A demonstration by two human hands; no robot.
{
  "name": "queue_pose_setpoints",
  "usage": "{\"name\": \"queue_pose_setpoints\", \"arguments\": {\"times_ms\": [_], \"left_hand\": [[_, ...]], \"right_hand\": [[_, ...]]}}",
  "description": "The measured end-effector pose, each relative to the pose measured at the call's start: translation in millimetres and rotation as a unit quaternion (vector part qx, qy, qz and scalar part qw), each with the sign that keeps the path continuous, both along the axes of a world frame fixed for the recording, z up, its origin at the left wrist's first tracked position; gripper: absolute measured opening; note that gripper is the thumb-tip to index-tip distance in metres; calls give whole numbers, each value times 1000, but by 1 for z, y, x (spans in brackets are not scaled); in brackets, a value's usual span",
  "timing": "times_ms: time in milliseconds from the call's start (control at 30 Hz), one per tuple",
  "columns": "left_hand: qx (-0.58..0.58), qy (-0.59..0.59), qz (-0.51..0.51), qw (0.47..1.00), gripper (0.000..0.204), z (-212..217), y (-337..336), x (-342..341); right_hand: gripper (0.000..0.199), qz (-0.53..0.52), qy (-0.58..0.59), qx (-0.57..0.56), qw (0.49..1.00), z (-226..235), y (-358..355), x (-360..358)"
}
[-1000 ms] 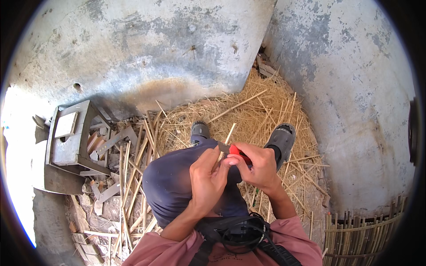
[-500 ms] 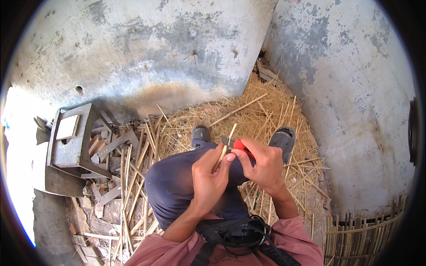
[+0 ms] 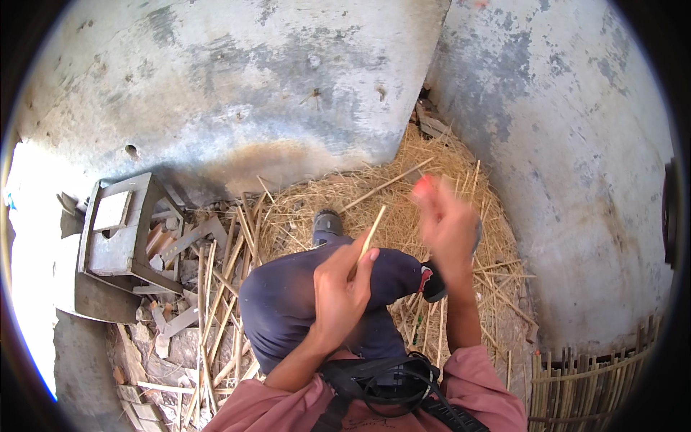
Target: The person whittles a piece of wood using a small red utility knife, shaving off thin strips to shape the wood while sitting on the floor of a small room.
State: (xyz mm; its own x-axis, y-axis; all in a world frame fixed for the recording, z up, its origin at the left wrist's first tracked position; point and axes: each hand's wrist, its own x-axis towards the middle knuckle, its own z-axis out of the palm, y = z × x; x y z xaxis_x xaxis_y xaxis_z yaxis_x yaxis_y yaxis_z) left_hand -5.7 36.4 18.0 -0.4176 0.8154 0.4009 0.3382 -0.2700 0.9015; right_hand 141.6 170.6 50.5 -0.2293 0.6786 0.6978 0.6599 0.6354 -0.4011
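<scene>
A short pale strip of split bamboo [image 3: 373, 229] points up and away from my left hand [image 3: 340, 289], pinched between thumb and fingers above my bent knee. Apart from it, to the right and farther out, my right hand [image 3: 452, 229] is smeared by motion. It is closed around a red-handled knife [image 3: 425, 187], of which only a red blur shows; the blade cannot be made out.
Straw-like shavings [image 3: 392, 191] cover the floor around my feet. Long bamboo strips [image 3: 209, 309] lie at the left beside a wooden box-like frame [image 3: 115, 234]. A woven bamboo piece [image 3: 590, 385] stands lower right. Worn walls [image 3: 561, 180] enclose the corner.
My right hand has swung up and to the right with the knife, off the bamboo strip where the blade was touching. The left hand and strip have stayed nearly in place.
</scene>
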Motion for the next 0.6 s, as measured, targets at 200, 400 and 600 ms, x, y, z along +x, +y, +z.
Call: {"name": "queue_pose_setpoints", "arguments": {"times_ms": [200, 400, 600], "left_hand": [[-67, -160, -156, 972, 31, -15, -1, -3], [-132, -280, -226, 924, 32, 6, -20, -16], [-46, -279, -187, 941, 41, 31, -48, -20]], "right_hand": [[41, -82, 72, -129, 986, -8, 115, 105], [37, 61, 265, -288, 918, -48, 70, 126], [31, 54, 461, -260, 847, -68, -1, 182]]}}
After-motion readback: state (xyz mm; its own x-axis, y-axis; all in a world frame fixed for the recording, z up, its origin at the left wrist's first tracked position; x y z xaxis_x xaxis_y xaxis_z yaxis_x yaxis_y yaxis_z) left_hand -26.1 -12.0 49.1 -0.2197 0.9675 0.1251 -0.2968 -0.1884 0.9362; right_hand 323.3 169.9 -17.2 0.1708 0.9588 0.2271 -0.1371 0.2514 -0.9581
